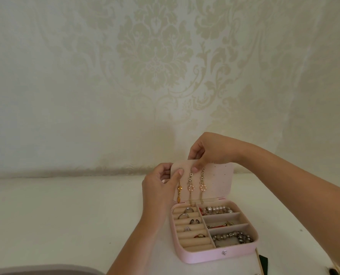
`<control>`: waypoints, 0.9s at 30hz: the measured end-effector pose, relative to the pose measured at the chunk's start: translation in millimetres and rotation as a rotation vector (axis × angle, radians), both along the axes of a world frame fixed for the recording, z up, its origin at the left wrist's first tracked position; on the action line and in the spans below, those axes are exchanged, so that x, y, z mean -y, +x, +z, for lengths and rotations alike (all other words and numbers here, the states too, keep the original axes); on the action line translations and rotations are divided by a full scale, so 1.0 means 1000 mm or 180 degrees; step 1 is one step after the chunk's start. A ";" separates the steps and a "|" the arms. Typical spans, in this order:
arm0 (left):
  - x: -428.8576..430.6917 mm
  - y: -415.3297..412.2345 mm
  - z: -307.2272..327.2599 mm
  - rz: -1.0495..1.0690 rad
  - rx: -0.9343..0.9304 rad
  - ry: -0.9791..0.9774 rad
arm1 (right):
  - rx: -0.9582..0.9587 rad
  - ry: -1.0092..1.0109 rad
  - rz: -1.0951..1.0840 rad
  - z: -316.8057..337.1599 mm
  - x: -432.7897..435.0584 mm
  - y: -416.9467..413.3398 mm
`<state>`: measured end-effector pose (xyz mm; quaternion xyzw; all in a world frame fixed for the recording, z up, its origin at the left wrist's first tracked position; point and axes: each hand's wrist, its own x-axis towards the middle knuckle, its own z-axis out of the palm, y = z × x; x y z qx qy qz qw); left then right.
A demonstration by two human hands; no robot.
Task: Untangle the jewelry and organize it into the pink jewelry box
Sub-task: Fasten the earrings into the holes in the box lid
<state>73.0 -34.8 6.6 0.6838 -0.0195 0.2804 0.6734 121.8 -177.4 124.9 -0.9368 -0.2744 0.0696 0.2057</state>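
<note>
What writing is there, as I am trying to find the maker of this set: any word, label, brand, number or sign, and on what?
None: no text can be read anywhere.
Pink jewelry box, its lid and snap button: no lettering.
Wallpaper: only a leafy pattern.
Dark thing at the lower right: cut off, nothing legible.

L hand (pixel 159 184) gripping, R hand (pixel 211 149) pinching

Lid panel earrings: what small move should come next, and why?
Probably finish fixing the gold earring into the lid panel: the left hand pinches the panel at that earring's top, the right hand grips the panel's upper edge, and the matching pair already hangs.
</note>
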 end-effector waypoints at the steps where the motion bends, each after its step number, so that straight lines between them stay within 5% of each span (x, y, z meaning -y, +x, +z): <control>1: -0.001 0.001 -0.001 0.0007 0.0007 0.0015 | 0.0008 -0.0008 -0.0010 0.000 -0.001 0.000; 27: -0.002 0.000 -0.005 -0.0015 0.0121 0.0326 | 0.0313 -0.0558 0.0065 0.001 -0.006 -0.006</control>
